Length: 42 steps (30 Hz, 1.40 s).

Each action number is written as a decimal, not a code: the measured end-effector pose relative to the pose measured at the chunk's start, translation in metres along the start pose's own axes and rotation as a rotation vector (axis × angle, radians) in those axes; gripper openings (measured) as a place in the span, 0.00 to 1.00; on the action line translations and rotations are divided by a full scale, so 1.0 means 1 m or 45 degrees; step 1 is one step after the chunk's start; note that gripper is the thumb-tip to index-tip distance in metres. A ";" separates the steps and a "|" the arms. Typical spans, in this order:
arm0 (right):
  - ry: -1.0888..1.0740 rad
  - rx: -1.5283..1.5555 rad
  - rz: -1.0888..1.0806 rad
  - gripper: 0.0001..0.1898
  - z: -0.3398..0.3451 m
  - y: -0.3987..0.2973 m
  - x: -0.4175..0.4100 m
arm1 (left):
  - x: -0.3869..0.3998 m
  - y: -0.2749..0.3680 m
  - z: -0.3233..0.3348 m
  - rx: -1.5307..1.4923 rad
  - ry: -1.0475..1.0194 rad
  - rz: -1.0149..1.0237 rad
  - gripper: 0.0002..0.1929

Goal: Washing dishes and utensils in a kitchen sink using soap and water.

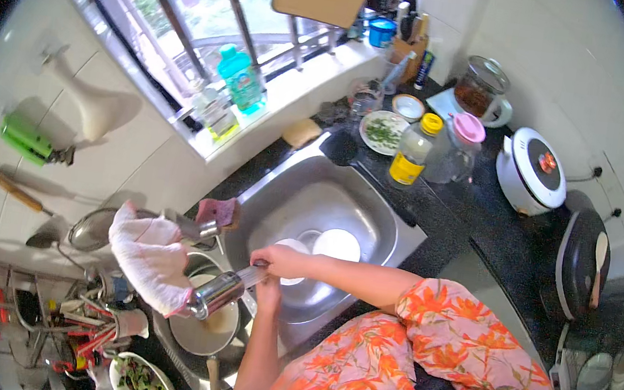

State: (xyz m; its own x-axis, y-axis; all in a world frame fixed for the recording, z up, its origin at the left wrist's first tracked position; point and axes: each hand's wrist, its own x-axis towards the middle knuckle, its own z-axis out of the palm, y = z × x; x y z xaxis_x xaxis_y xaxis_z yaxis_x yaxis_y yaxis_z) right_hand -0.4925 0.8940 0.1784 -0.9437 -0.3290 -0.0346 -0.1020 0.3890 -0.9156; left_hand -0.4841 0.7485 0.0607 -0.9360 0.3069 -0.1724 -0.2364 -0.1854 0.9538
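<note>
My right hand point(284, 262) reaches across the steel sink point(383, 212) from the right, its fingers curled around a small dark object point(260, 263) too blurred to name. Just below it is my left hand point(269, 294), raised close against the right; its fingers are partly hidden, so its grip is unclear. Water point(251, 276) runs from the chrome faucet point(216, 295) onto both hands. A white cloth point(149, 260) is wrapped over the faucet's neck. Down in the basin lie a white bowl point(338, 244) and a second white dish point(295, 245), partly covered by my right hand.
Left of the sink stands a wooden-handled pot point(205, 331) under the faucet. A bowl of leafy greens point(143, 382) sits at lower left. Along the far counter are a black ladle point(341, 147), a plate of chopped greens point(384, 132), a yellow-capped bottle point(412, 152) and a white electric cooker point(531, 172).
</note>
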 end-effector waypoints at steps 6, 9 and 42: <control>0.168 -0.212 0.047 0.16 0.001 -0.009 -0.004 | -0.012 0.008 0.003 0.782 -0.047 0.235 0.18; 0.096 0.002 0.268 0.19 -0.002 0.014 -0.003 | -0.010 0.017 0.026 0.987 -0.037 0.114 0.15; -0.230 -0.096 0.286 0.22 0.003 0.023 -0.062 | -0.142 0.200 -0.158 0.490 1.159 0.506 0.09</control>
State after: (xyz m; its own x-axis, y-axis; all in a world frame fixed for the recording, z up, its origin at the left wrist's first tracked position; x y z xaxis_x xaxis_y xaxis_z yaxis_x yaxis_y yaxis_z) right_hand -0.4352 0.9211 0.1586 -0.8748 -0.3724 -0.3098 0.0736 0.5300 -0.8448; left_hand -0.4401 0.5201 0.2371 -0.8079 -0.5539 0.2015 0.0785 0.2376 0.9682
